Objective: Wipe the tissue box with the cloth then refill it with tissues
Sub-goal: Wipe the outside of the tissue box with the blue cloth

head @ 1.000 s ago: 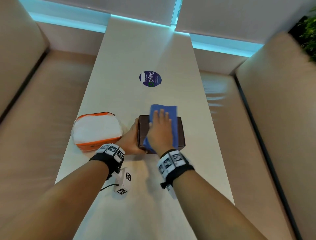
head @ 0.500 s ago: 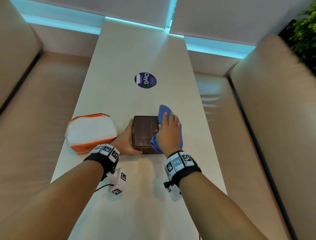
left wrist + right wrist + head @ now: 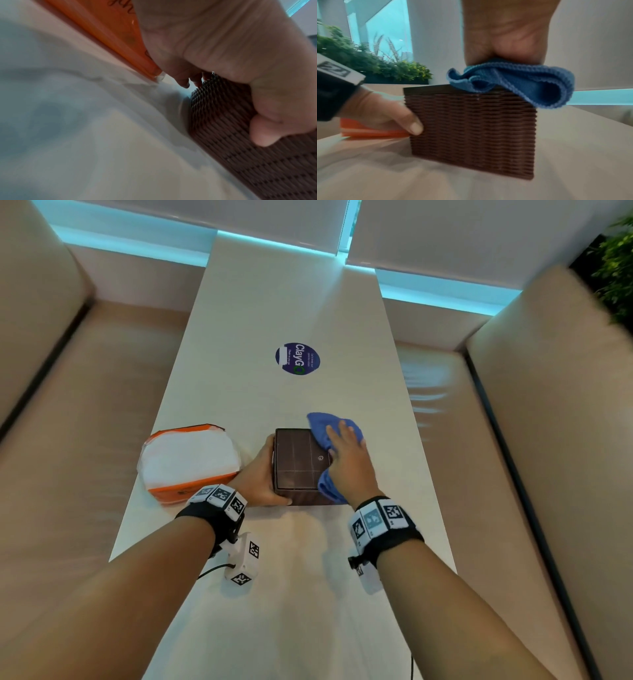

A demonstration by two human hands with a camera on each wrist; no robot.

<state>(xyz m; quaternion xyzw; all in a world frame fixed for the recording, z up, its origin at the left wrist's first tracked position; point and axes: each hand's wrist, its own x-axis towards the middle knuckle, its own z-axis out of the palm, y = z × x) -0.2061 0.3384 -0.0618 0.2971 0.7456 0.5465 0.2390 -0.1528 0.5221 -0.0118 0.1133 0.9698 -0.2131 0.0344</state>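
The right hand (image 3: 349, 463) lies flat on the blue cloth (image 3: 334, 428), fingers straight, pressing it down on the right edge of the tissue box (image 3: 301, 463). Part of the cloth hangs over the box's right side; the right wrist view shows it bunched under the palm and drooping past the top corner. The left hand (image 3: 260, 474) grasps the box from the left, thumb on the near woven face and fingers round the left side, steadying it.

The box stands upright on the worktop (image 3: 291, 302), dark lid on top, brown woven walls below. Just to its left, close behind the left hand, lies the pack of tissues (image 3: 188, 460), white in an orange wrapper, apparently unopened. A round sticker (image 3: 297, 358) sits farther up the worktop.

The step in hand is the wiping, and it looks to be at the right edge of the lid. Next the cloth would likely go down the woven sides, which calls for the left hand to hold firm or turn the box. The refill is not yet begun; the lid must come off first.
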